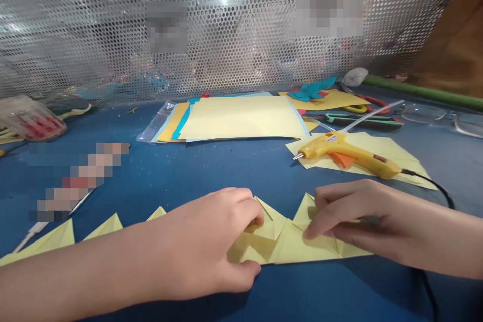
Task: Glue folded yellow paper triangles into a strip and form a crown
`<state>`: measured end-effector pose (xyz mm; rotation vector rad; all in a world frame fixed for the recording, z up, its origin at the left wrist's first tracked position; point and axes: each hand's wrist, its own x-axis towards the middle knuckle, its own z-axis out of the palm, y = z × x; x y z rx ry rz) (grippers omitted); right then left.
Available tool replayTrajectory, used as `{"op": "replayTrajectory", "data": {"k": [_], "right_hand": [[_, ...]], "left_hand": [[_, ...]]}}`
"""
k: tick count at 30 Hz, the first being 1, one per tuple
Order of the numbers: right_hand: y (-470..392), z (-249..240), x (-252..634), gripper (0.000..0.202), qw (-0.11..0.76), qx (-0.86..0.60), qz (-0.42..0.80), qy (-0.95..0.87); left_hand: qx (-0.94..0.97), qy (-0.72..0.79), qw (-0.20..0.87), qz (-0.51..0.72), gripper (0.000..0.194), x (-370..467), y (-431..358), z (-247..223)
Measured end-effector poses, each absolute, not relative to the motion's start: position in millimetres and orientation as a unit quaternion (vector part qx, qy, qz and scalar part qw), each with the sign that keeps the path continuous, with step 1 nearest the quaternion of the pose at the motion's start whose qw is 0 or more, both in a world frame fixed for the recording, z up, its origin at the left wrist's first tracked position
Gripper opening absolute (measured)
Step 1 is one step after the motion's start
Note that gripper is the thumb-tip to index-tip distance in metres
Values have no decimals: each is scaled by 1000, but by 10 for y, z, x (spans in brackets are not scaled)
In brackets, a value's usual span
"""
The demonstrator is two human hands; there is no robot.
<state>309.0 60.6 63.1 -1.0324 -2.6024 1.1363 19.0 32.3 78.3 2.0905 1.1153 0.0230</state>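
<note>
My left hand [226,236] lies across the pale yellow folded paper strip [298,244], thumb by its near edge and bent fingers over one of its raised points; I can't tell whether they pinch the paper or only press it. The strip runs along the blue table [166,176] right in front of me, its row of peaks reaching out to the left beyond my forearm. My right hand [362,221] is on the same strip farther right, index fingertip touching the paper beside another peak, with the remaining fingers partly hidden (so I can't say whether it grasps anything). At the left, beyond the strip, a white cable [33,231] leads to a pixelated object. Past my right hand, a yellow glue gun [354,153] rests on another pale yellow paper [402,148], nozzle facing left, with a black cord [450,201] curving behind my wrist. Farther off are a stack of coloured sheets [241,116], pale yellow on top, and a pair of eyeglasses [424,113] at the right. A perforated metal screen [241,45] stands behind everything.
</note>
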Motion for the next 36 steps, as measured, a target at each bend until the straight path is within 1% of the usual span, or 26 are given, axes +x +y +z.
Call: {"op": "replayTrajectory", "data": {"k": [5,8,11,14,19,25,30,36], "right_hand": [[568,564,3117,34,85,-344,385,-852],[562,523,3133,32,77,-340,376,-858],[569,508,3139,31,61,-339,366,-864],[582,508,3141,29,66,-344,346,-871],[581,515,3122,30,95,-352,313,-877],[569,528,3081,32,100,-343,330,-874],[565,529,3065,31,113,-342,329,-873],[559,526,3041,28,133,-330,314,-880]], "left_hand": [[812,438,387,11,22,218,316,788],[812,435,388,13,21,226,297,786],[821,432,372,0,18,222,268,780],[834,429,346,-4,16,205,252,775],[820,446,358,10,17,196,278,766],[819,440,368,7,16,216,292,757],[809,433,397,23,21,201,262,743],[801,439,407,25,28,212,254,728]]}}
